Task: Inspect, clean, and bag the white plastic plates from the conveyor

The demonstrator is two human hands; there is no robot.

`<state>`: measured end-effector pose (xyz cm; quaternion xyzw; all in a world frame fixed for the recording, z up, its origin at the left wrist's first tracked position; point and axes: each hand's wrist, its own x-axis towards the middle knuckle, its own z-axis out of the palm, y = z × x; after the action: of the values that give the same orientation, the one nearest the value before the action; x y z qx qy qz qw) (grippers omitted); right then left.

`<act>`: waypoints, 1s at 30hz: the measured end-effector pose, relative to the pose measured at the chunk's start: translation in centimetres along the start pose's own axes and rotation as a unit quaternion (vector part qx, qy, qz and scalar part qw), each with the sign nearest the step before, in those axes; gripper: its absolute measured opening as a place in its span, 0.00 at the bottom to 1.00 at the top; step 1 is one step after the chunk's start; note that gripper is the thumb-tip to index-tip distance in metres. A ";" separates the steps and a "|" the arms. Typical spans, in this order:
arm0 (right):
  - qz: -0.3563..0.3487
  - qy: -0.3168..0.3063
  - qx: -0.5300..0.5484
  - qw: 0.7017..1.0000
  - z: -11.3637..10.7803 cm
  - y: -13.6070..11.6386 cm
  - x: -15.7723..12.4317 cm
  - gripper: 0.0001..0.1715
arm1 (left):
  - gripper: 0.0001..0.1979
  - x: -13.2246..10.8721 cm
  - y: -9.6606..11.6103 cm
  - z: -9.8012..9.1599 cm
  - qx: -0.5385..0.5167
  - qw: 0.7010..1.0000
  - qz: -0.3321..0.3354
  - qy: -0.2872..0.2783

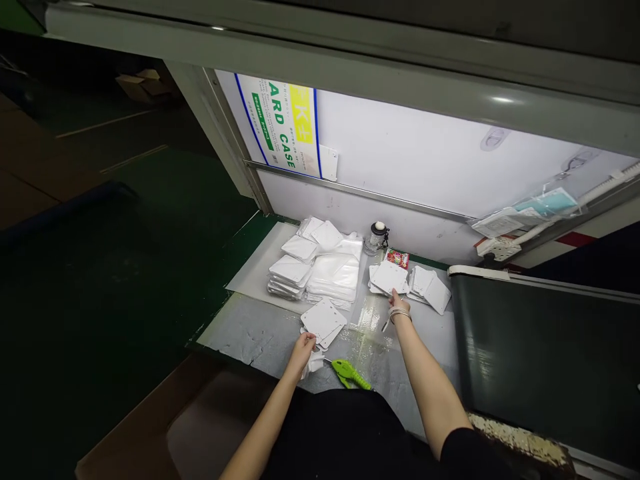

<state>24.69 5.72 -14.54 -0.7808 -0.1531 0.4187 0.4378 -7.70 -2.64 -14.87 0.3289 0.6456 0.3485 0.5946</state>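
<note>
My left hand (304,348) is closed at the near corner of a white square plate (324,320) with small holes, which lies over other plates like it. A crumpled white piece (314,363) is just below that hand. My right hand (400,303), a band round its wrist, pinches the near edge of another white plate (390,277) at a small pile. More white plates (430,288) lie fanned just right of it. Between my forearms rests a bright green-handled tool (350,373), its tip pointing toward my left hand.
Behind my left hand are stacks of bagged white plates (290,272) and clear plastic bags (336,270). A small jar (376,238) and a red printed packet (397,259) stand near the back panel. A dark conveyor belt (545,353) borders the table's right side.
</note>
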 end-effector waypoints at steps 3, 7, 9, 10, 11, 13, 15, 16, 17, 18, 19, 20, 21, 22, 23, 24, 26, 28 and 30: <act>-0.008 -0.030 0.037 0.999 0.4 0.1 0.0 0.19 | 0.14 -0.3 0.4 0.6 -0.027 0.999 -0.007 -0.017; -0.047 -0.053 0.077 0.994 0.1 0.2 -1.2 0.16 | 0.15 -0.8 1.5 1.1 -0.092 0.995 -0.029 -0.039; -0.076 -0.074 0.090 0.990 -0.6 0.5 -2.9 0.15 | 0.17 -0.8 2.7 1.5 -0.140 0.989 -0.026 -0.047; -0.092 -0.089 0.095 0.987 -1.1 0.7 -3.9 0.15 | 0.19 -0.8 3.5 1.8 -0.167 0.984 -0.020 -0.051; -0.107 -0.106 0.099 0.984 -1.5 0.9 -5.2 0.16 | 0.20 -0.7 4.3 2.2 -0.192 0.980 -0.014 -0.055; -0.137 -0.144 0.103 0.975 -2.4 1.4 -8.0 0.21 | 0.21 -0.5 6.0 3.3 -0.235 0.970 -0.003 -0.061; -0.160 -0.176 0.103 0.966 -3.1 1.7 -10.7 0.24 | 0.19 -0.4 7.4 4.6 -0.263 0.963 0.007 -0.063; -0.168 -0.189 0.101 0.962 -3.4 1.8 -12.0 0.24 | 0.18 -0.4 8.0 5.2 -0.272 0.960 0.013 -0.063; -0.174 -0.201 0.098 0.959 -3.6 1.8 -13.2 0.23 | 0.17 -0.5 8.4 5.9 -0.277 0.959 0.018 -0.062; -0.180 -0.211 0.093 0.956 -3.9 1.8 -14.3 0.22 | 0.17 -0.8 8.8 6.5 -0.278 0.958 0.022 -0.063; -0.184 -0.219 0.088 0.954 -4.1 1.9 -15.2 0.21 | 0.18 -1.1 9.0 7.0 -0.276 0.959 0.025 -0.065; -0.189 -0.225 0.082 0.952 -4.3 1.8 -16.0 0.21 | 0.18 -1.5 9.2 7.5 -0.271 0.960 0.027 -0.069; -0.194 -0.229 0.076 0.951 -4.5 1.8 -16.6 0.20 | 0.19 -2.0 9.3 7.8 -0.264 0.961 0.028 -0.075; -0.198 -0.233 0.070 0.950 -4.7 1.8 -17.2 0.20 | 0.19 -2.5 9.4 8.0 -0.254 0.963 0.029 -0.082; -0.201 -0.238 0.062 0.948 -4.9 1.7 -17.7 0.20 | 0.18 -3.0 9.5 8.1 -0.245 0.965 0.032 -0.088; -0.204 -0.244 0.053 0.947 -5.1 1.6 -18.1 0.20 | 0.17 -3.4 9.6 8.1 -0.235 0.967 0.035 -0.095; -0.207 -0.262 0.033 0.942 -5.4 1.3 -18.8 0.20 | 0.15 -4.1 9.9 8.0 -0.215 0.970 0.048 -0.101; -0.207 -0.280 0.018 0.937 -5.4 0.9 -19.4 0.19 | 0.14 -4.6 10.2 7.8 -0.198 0.973 0.069 -0.100; -0.202 -0.293 0.012 0.934 -5.2 0.7 -19.9 0.19 | 0.12 -5.1 10.7 7.6 -0.182 0.974 0.095 -0.099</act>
<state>16.67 -9.61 -3.38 -0.5707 -0.4245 0.5335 0.4578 0.41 -0.72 -3.53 0.3079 0.4753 0.4806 0.6695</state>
